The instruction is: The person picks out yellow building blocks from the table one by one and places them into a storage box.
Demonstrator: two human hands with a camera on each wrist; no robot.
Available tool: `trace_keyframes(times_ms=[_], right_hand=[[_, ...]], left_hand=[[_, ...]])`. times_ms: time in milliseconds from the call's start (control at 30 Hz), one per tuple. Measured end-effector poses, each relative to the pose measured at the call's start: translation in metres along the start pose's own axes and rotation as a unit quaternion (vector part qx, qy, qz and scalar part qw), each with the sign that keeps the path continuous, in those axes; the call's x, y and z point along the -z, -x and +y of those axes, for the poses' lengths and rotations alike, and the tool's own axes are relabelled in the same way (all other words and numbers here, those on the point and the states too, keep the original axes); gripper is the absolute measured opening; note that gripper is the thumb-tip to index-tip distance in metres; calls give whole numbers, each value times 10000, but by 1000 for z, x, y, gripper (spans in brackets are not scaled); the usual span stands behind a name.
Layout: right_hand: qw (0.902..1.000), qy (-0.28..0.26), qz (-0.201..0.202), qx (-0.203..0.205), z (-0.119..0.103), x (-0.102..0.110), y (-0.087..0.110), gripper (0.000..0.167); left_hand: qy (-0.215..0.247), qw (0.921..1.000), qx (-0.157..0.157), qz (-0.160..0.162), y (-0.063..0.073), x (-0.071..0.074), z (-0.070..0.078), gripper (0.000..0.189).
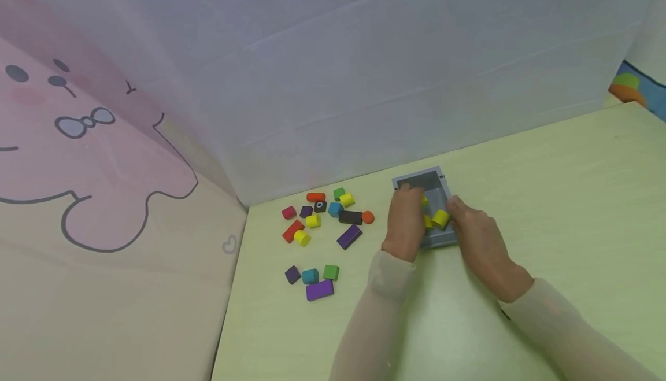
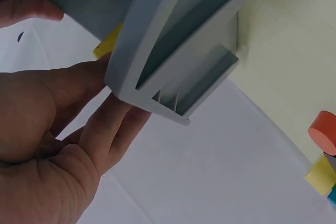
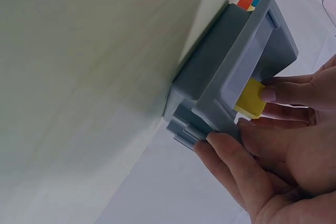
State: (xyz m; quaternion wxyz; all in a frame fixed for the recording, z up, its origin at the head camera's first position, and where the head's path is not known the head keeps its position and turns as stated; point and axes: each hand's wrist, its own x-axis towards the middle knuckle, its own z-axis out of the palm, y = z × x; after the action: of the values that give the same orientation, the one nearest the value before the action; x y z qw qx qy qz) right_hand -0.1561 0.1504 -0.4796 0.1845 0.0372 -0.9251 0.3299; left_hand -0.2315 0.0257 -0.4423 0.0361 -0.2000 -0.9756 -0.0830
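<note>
A small grey plastic bin stands between both hands with several yellow blocks in it. The left hand grips its left wall. In the left wrist view, some of this hand's fingers lie along the outside, below the rim. Close to the left hand's inner fingers sits a yellow block, best seen in the right wrist view. On the opposite side, the right hand holds the right wall, with fingers outside and the thumb over the rim. Ribbed ledges stick out from the bin's outer face.
Left of the bin, loose blocks in several colours lie spread on the pale table, among them a black block, an orange disc and a purple block. Behind rises a pale cloth wall; a pink printed sheet hangs left.
</note>
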Motion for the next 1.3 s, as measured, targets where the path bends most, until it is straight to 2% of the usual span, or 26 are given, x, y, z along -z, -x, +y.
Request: trace_keyframes(times_ms=[133,533,833,1300], right_hand=[[10000,42,34,40,0,-1,0,37],[10000,47,21,48,0,0,0,34],[9999,75,16,83,0,-1,0,34],[9999,49,28,87,1,-1,0,35]], left_hand=[[-119,9998,49,-156,-2,-4,1,37],[-707,9971,101,-259,-6,-14,7,28],[-1174,9924,-28,-378,-9,-18,11,25],[-1190,9916,-46,-514,-11,-24,13,24]])
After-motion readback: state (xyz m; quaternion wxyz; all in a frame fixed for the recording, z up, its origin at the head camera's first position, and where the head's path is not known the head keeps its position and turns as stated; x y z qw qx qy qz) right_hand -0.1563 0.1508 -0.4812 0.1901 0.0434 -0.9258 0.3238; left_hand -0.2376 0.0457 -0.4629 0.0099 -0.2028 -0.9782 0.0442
